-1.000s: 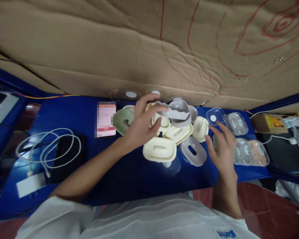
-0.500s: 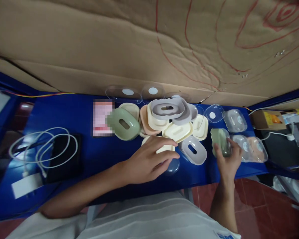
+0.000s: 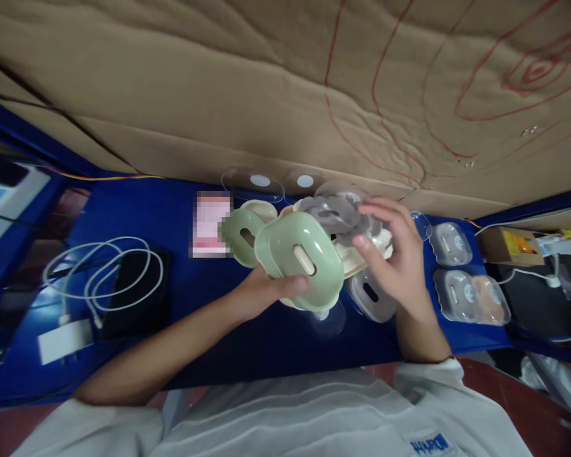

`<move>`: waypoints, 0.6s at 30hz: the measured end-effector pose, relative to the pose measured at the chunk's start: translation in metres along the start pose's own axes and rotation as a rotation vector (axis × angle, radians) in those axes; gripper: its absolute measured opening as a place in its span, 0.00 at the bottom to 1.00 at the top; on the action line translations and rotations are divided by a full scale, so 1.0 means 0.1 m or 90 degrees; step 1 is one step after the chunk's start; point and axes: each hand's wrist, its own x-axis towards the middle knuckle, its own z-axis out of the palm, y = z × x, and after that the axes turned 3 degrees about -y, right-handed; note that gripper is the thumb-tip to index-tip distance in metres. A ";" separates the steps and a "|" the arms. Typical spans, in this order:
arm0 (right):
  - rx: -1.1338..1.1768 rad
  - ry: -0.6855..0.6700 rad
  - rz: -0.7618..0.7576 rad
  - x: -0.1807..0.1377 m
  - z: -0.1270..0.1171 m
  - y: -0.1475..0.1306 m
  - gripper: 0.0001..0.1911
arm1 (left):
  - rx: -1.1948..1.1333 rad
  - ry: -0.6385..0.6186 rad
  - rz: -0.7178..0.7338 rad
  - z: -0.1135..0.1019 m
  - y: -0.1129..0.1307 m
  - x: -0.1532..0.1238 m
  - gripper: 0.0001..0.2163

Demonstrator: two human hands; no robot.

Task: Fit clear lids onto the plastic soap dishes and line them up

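My left hand (image 3: 261,293) is closed on a green oval box (image 3: 309,251) with a cream handle and holds it tilted above a pile of plastic boxes. My right hand (image 3: 396,263) reaches over the pile, its fingers curled round a clear lid (image 3: 340,206) that lies over a grey tray (image 3: 328,216). Cream trays (image 3: 356,257) are partly hidden behind the green box. A second green tray (image 3: 238,233) with a slot lies left of the pile. A grey slotted tray (image 3: 368,293) sits under my right wrist.
Closed boxes with clear lids (image 3: 450,243) (image 3: 457,293) and a peach one (image 3: 493,299) stand at the right of the blue table (image 3: 137,209). Loose clear lids (image 3: 257,181) lean against the cardboard wall (image 3: 266,95). A white cable (image 3: 99,273), black device (image 3: 136,289) and charger (image 3: 64,339) lie left.
My left hand has picked up the green box that my right hand was holding half a second ago and raised it. My right hand moved left onto the clear lid at the pile.
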 end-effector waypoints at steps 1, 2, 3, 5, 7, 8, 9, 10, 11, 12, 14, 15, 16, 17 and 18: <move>-0.030 0.005 0.011 0.08 0.01 0.07 0.20 | 0.006 0.015 0.017 -0.04 0.05 0.01 0.44; -0.056 -0.013 0.013 0.15 0.02 0.13 0.20 | 0.013 0.031 0.036 -0.07 0.10 0.02 0.46; -0.079 -0.045 0.011 0.19 0.04 0.18 0.20 | 0.019 0.044 0.053 -0.09 0.15 0.04 0.46; -0.125 -0.092 0.006 0.22 0.09 0.22 0.19 | 0.030 0.060 0.077 -0.09 0.22 0.10 0.44; -0.143 -0.113 -0.024 0.20 0.13 0.18 0.21 | 0.041 0.049 0.081 -0.07 0.26 0.17 0.41; -0.128 -0.145 -0.062 0.18 0.15 0.14 0.24 | 0.044 0.034 0.077 -0.07 0.27 0.20 0.40; -0.101 -0.187 -0.109 0.15 0.17 0.08 0.30 | 0.042 0.016 0.073 -0.07 0.26 0.22 0.38; -0.074 -0.232 -0.156 0.13 0.20 0.03 0.35 | 0.037 -0.002 0.066 -0.08 0.26 0.24 0.37; -0.054 -0.268 -0.196 0.12 0.23 -0.02 0.39 | 0.029 -0.015 0.058 -0.09 0.25 0.25 0.37; -0.045 -0.288 -0.222 0.11 0.27 -0.05 0.41 | 0.022 -0.022 0.051 -0.11 0.23 0.26 0.37; -0.029 -0.289 -0.237 0.11 0.34 -0.06 0.39 | 0.016 -0.025 0.040 -0.15 0.22 0.25 0.38; -0.006 -0.282 -0.239 0.11 0.35 -0.04 0.38 | 0.018 -0.031 0.035 -0.17 0.22 0.24 0.38; 0.026 -0.269 -0.239 0.12 0.34 -0.01 0.37 | 0.022 -0.043 0.028 -0.18 0.22 0.23 0.38; 0.061 -0.242 -0.231 0.12 0.31 0.03 0.35 | 0.030 -0.057 0.018 -0.19 0.24 0.21 0.38; 0.091 -0.203 -0.213 0.11 0.26 0.07 0.34 | 0.046 -0.070 0.004 -0.20 0.27 0.20 0.38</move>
